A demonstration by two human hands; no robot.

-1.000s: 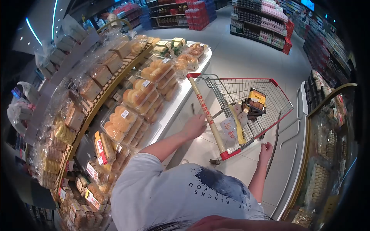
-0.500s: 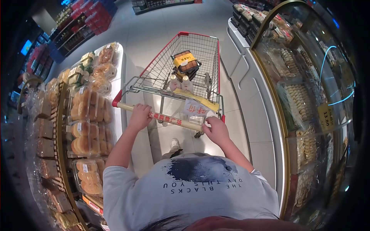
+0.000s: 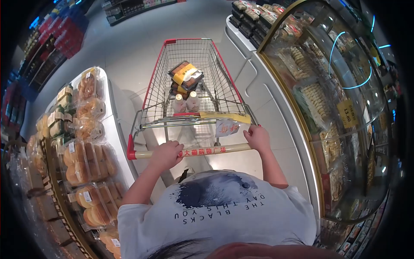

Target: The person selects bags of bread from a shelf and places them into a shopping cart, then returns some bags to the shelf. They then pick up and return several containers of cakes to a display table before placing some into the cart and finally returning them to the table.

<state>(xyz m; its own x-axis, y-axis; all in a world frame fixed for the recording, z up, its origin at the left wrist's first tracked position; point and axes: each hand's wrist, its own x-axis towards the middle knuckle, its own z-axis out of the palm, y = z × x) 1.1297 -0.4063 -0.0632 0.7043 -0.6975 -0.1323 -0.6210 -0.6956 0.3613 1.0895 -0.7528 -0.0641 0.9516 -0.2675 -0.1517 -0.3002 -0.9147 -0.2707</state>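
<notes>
My left hand is closed around the cream handle of the shopping cart, left of its red lettering. At the handle's right end, my right hand is closed on it too. The wire cart has red trim. Inside it lie stacked dark trays of food with a yellow label, and two white-capped bottles stand nearer to me. A yellow strip and a clear bag with red print hang at the cart's near edge, beside my right hand.
Packaged bread fills a shelf on the left. On the right stands a gold-framed glass display of baked goods, with white drawers beside the cart. Stacked red boxes and another shelf are farther off.
The cart has swung from pointing slightly right to nearly straight ahead in view, and its handle now lies level. The shelves have shifted left and downward. Both hands remain on the handle.
</notes>
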